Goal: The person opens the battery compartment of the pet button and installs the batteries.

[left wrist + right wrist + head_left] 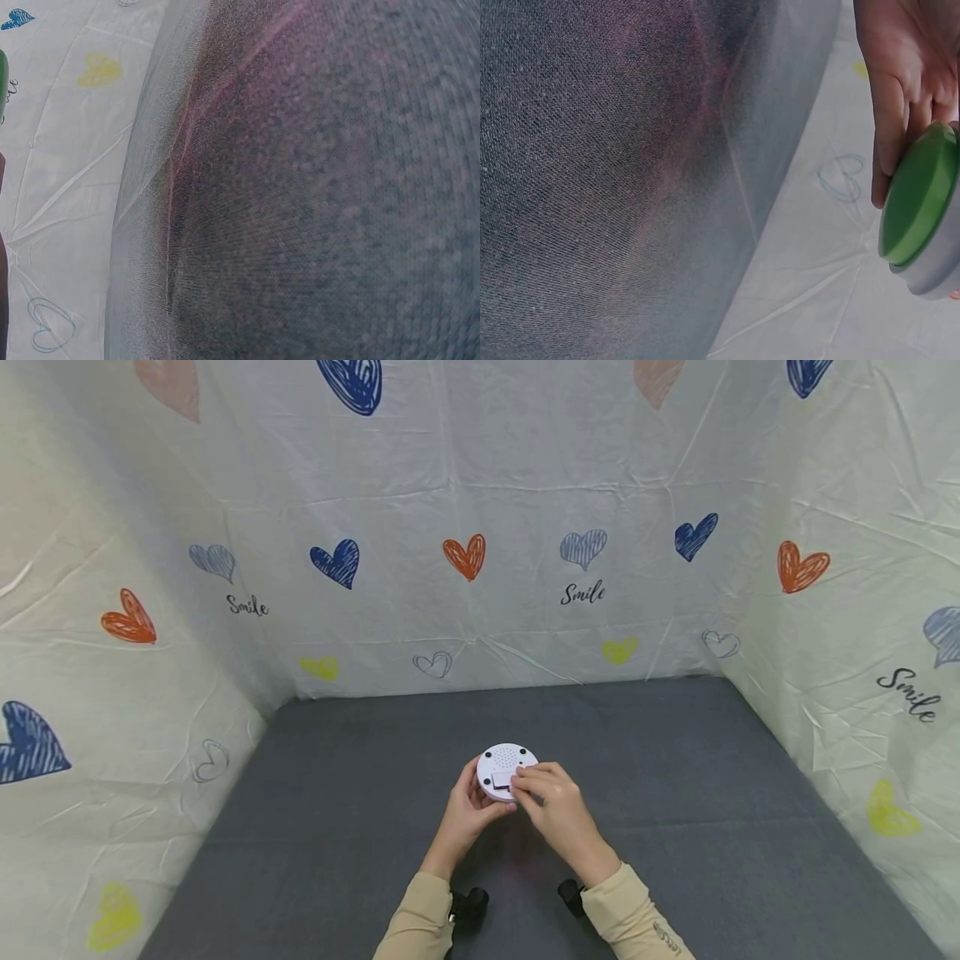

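Note:
A round white sound button [504, 760] is held up above the table, its underside with small holes, dark feet and a rectangular battery compartment facing the head camera. My left hand [467, 810] grips it by the left and lower rim. My right hand [555, 802] has curled fingers at the right side, with thumb and fingertips pinching at the compartment; whether a loose cover sits between them is too small to tell. From below, the right wrist view shows the button's green dome [919, 199], with fingers of the left hand [907, 82] along it.
A dark grey cloth covers the table [337, 793]. White sheeting [517, 460] printed with hearts and the word Smile encloses the back and both sides. Black wrist devices [470, 906] sit by the beige sleeves [420, 918].

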Demonstrator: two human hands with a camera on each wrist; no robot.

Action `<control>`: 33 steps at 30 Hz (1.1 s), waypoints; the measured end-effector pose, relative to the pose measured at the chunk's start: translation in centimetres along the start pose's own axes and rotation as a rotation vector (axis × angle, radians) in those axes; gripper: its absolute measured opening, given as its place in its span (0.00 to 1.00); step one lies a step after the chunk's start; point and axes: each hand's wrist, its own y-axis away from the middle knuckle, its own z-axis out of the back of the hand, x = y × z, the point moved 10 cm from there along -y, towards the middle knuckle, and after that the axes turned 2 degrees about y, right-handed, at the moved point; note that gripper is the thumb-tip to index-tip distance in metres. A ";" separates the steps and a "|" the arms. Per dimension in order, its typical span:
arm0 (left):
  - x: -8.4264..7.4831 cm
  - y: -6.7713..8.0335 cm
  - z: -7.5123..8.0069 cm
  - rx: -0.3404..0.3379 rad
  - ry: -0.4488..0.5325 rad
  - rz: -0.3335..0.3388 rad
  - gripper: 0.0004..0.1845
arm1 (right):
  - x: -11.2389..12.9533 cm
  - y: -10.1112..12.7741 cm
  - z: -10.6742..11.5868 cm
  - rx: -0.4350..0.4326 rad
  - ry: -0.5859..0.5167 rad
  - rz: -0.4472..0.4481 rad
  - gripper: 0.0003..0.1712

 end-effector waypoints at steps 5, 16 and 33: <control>0.1 0.0 0.0 0.003 0.003 -0.001 0.45 | -0.1 -0.1 -0.3 0.023 -0.005 -0.004 0.10; 0.0 0.0 0.0 0.006 0.005 -0.006 0.45 | -0.3 -0.1 -0.7 0.123 -0.060 0.004 0.10; 0.0 0.2 0.0 -0.002 0.021 -0.002 0.45 | -0.5 -0.1 -1.0 0.224 -0.106 0.021 0.11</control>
